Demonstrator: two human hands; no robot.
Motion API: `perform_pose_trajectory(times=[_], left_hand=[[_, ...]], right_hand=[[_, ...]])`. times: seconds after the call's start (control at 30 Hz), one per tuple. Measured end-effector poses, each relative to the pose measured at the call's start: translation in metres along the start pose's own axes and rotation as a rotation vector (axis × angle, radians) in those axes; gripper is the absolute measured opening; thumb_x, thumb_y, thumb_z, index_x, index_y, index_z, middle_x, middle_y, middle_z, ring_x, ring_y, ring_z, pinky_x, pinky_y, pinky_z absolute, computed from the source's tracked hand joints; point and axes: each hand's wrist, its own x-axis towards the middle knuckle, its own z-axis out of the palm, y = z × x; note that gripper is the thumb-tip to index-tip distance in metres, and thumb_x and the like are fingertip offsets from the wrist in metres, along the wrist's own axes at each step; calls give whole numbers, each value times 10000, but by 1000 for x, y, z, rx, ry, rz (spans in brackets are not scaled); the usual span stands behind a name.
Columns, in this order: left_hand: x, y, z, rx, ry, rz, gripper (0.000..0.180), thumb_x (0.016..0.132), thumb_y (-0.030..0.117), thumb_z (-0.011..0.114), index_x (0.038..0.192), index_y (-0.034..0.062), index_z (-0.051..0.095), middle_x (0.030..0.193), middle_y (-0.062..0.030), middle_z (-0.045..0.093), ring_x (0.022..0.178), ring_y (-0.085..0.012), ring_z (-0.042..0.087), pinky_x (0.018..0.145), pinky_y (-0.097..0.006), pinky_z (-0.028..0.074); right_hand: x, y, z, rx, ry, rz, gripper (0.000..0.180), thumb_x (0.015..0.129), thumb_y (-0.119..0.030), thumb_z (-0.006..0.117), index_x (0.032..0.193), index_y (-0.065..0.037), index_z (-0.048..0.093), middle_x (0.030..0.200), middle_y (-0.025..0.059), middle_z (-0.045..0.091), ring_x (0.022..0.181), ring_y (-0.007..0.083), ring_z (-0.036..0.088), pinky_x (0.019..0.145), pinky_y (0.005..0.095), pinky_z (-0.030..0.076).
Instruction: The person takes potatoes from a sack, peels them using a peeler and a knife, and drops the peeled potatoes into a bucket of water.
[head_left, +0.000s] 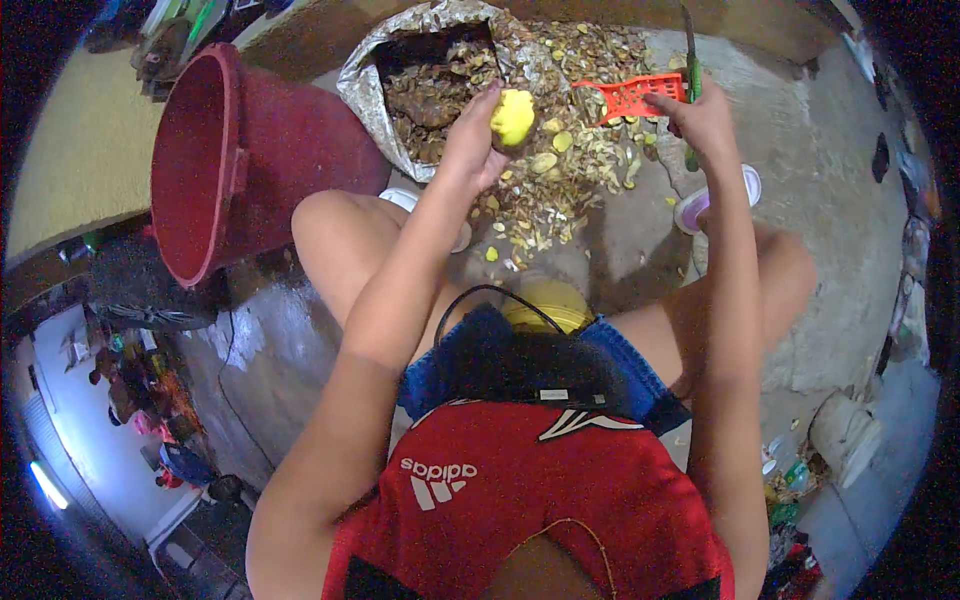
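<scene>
Left hand (pixel 472 140) is closed around a peeled yellow fruit (pixel 513 116), fingers wrapped on its left side, holding it up over the heap of peelings (pixel 560 165) on the concrete floor (pixel 800 150). Right hand (pixel 700 118) grips a green-handled knife (pixel 690 70), fist tight on the handle, blade pointing away from me toward the top of the view; I cannot tell whether the blade touches anything. Between the two hands, just beyond them, I note an orange plastic basket (pixel 630 95) lying on the peelings. Behind the fruit, an open sack (pixel 420 80) holds brown peel scraps, its rim rolled back. To the left of the sack stands a large red bucket (pixel 215 160), tilted toward the view. Near the right wrist sits a small white bowl (pixel 715 200) on the floor. Below the hands, between my knees, I see a yellow round container (pixel 550 300), partly hidden by blue denim shorts (pixel 640 375).
</scene>
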Motion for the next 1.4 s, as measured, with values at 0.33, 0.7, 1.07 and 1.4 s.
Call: perform_pose_trajectory(times=[0.33,0.7,1.07,1.4], left_hand=[[10,-16,-6,-18,75,-61,269,854,338,427,939,91,492,823,-44,550,699,-169,552,579,-367,472],[23,-33,-13,-130,-72,-50,394,896,326,291,1120,23,408,1056,-132,514,945,-261,528,821,-415,444],[3,-19,-9,31,56,-103,234,872,294,395,959,88,466,782,-44,538,624,-158,550,506,-316,478],[3,-27,-4,44,56,-108,283,857,349,411,973,110,509,845,-31,574,718,-150,557,585,-320,450]], right_hand=[[-25,-30,26,6,-196,-99,390,593,-293,716,846,-28,584,732,98,608,672,198,585,656,314,453],[-29,-30,45,-181,-59,-313,371,603,-266,716,826,-6,574,704,103,607,607,169,564,587,296,440],[1,0,9,-360,-1,-168,309,643,-221,706,819,1,583,661,72,614,560,130,558,541,276,435],[-27,-15,45,-251,-87,-387,357,609,-272,716,781,-2,559,633,79,595,564,147,550,565,291,432]])
